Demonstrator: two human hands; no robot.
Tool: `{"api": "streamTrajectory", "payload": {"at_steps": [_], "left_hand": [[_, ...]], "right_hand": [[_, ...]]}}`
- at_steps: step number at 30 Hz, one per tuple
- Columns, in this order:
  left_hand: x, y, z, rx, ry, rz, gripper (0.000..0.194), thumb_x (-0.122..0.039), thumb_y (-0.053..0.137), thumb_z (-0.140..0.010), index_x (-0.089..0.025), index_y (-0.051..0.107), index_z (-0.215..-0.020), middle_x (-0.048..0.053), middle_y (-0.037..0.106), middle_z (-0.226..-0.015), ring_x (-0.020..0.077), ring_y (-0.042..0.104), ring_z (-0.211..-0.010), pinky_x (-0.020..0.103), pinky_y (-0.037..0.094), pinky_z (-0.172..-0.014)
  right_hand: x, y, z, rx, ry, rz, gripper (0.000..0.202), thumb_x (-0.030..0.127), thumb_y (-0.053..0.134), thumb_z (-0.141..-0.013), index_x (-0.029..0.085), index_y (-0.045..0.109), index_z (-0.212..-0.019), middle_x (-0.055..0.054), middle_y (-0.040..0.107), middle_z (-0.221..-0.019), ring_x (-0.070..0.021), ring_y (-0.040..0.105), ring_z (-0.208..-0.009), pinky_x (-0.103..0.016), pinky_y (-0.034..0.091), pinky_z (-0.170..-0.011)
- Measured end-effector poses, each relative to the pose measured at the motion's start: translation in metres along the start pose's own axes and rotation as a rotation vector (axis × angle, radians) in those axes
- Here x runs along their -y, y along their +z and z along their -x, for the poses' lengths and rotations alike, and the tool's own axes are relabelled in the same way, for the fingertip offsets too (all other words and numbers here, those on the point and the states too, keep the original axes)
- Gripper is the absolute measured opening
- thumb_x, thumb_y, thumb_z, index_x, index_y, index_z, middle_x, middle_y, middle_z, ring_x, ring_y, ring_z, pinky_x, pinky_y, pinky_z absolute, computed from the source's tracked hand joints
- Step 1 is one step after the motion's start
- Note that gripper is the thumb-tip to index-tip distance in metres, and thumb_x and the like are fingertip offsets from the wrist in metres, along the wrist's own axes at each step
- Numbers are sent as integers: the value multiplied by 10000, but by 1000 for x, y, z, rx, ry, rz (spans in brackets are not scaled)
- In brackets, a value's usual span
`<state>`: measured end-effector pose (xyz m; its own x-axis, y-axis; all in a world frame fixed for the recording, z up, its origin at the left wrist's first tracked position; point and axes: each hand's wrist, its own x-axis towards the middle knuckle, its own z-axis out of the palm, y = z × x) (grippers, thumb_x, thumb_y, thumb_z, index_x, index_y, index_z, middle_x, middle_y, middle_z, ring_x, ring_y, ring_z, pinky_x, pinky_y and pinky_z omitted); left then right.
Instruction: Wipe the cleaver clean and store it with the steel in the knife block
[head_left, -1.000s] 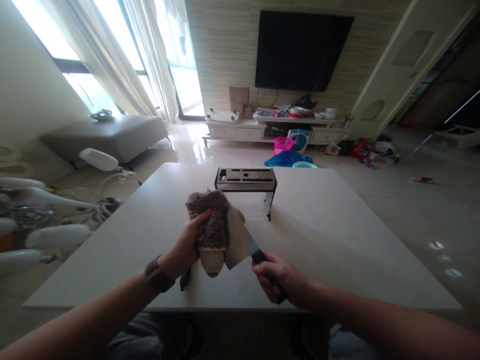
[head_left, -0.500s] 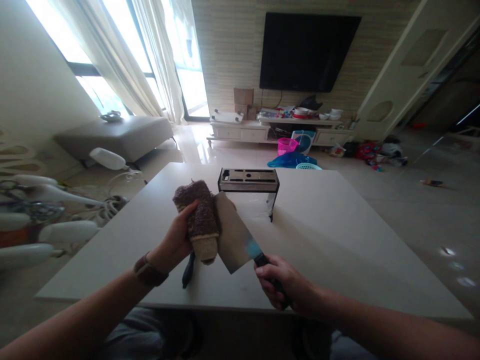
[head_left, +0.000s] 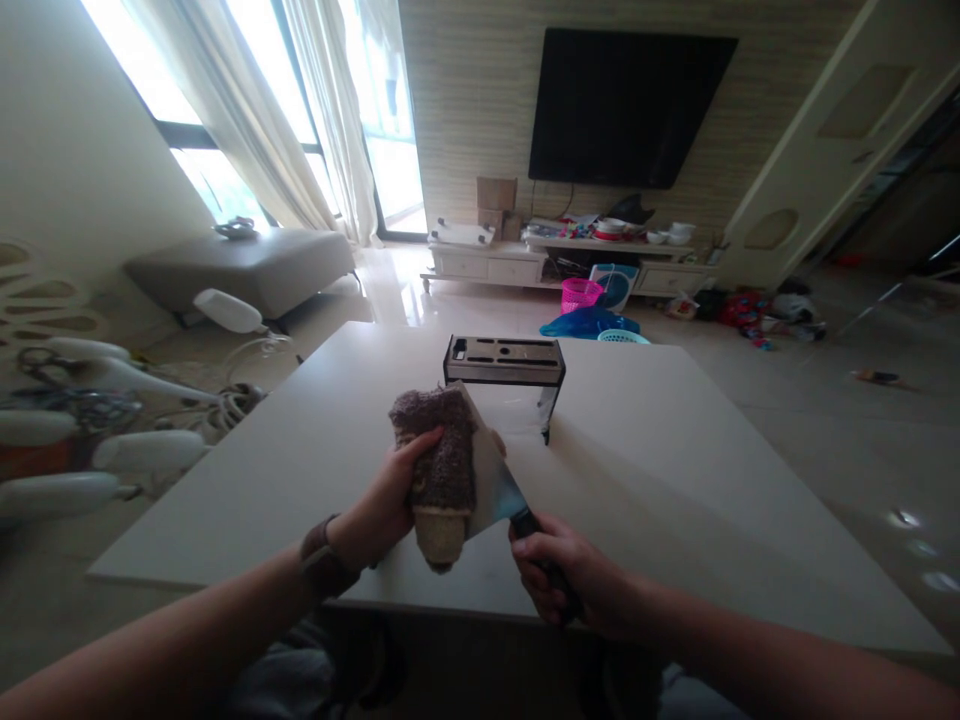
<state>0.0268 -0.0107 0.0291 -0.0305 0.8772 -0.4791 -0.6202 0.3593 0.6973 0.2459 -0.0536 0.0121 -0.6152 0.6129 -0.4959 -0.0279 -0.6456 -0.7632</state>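
Note:
My left hand (head_left: 391,492) is wrapped round a folded brown towel (head_left: 444,465), its thumb across the front and a beige part hanging below. In my right hand (head_left: 553,565) is the black handle of a cleaver (head_left: 493,490), whose broad blade points up and left. The towel lies against the blade and covers its left side; a pale bit of cloth shows past the blade's right edge. Behind them on the white table (head_left: 660,480) stands a knife holder (head_left: 506,360) with a slotted metal top. A dark handle on the table is mostly hidden behind my left wrist.
Left of the table are white lamp-like pieces (head_left: 150,450) and a grey bench (head_left: 247,270). Beyond the far edge stand a pink basket (head_left: 581,294) and a blue bag (head_left: 589,322). A low cabinet (head_left: 465,265) runs under a wall television (head_left: 630,110).
My left hand and the towel have moved right and slightly down, over the cleaver's blade. The dark handle has become mostly hidden. My right hand has hardly moved; the view has shifted slightly.

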Motion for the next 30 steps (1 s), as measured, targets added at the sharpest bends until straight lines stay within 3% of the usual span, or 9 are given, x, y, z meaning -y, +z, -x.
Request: {"api": "streamTrajectory", "payload": {"at_steps": [7,15,23,30], "left_hand": [[-22,-1,-3,-19,67,39,198,-184,566,-937,-92,693,-1059,116,766,-772,218,721,-571,347,643,-595],[-35,-3,-4,-70,151,103,261,-178,608,-911,-107,682,-1151,95,765,-801,196,718,-598,298,633,-605],[-35,-10,-8,-51,191,61,165,-195,577,-942,-115,705,-1010,99,770,-852,216,728,-623,337,639,-577],[-30,-5,-3,-61,142,124,211,-180,653,-893,-138,706,-1093,88,765,-788,208,727,-623,307,635,-621]], "right_hand": [[4,1,4,33,-19,-5,291,387,684,-744,225,452,-812,108,441,-530,-41,298,-382,-185,317,-371],[4,0,11,46,-25,33,293,396,676,-761,221,455,-842,106,443,-560,-37,315,-393,-181,315,-383],[-1,-3,13,25,-45,57,304,413,673,-747,224,450,-832,111,434,-539,-39,302,-370,-186,314,-361],[-1,-8,12,-12,-47,88,305,421,669,-734,219,453,-810,106,442,-517,-43,315,-359,-192,325,-356]]}}
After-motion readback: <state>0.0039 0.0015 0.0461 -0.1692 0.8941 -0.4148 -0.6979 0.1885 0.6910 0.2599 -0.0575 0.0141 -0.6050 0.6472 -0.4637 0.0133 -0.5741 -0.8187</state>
